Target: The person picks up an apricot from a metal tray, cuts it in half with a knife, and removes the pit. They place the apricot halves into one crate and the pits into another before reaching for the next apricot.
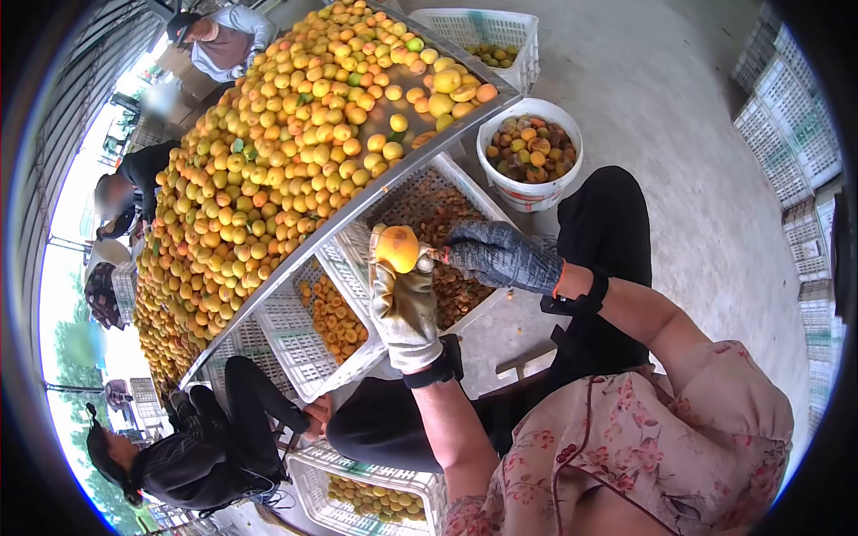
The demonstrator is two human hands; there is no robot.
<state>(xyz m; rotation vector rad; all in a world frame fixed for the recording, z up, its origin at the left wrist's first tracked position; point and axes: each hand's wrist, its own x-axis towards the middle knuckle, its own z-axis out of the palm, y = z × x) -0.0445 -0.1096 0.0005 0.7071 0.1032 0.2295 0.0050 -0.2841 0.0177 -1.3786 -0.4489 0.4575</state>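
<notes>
Nearest, a seated person wears a pink floral blouse [626, 429] and dark trousers [612, 228], with a black band around each wrist. The left hand [398, 308], in a cream glove, is raised, its fingers curled partly closed around one whole yellow-orange apricot [397, 249]. The right hand [500, 256], in a grey knitted glove, has its fingers drawn in, tips just beside the fruit; whether it grips anything I cannot tell. Behind the hands, a white crate [478, 198] holds brown scraps; beside it, to the left, another crate [290, 344] contains orange apricot pieces. At the bottom edge, a third crate [433, 487] holds yellowish-green fruit. Farther up, a white bucket [529, 198] of browned apricots stands on the concrete floor [648, 107]. Next to it, a long metal-edged counter [478, 119] bears a great heap of apricots. A co-worker in black [192, 464] sits at lower left; two more people are along the counter's far side. More crates [791, 134] are stacked at far right.
</notes>
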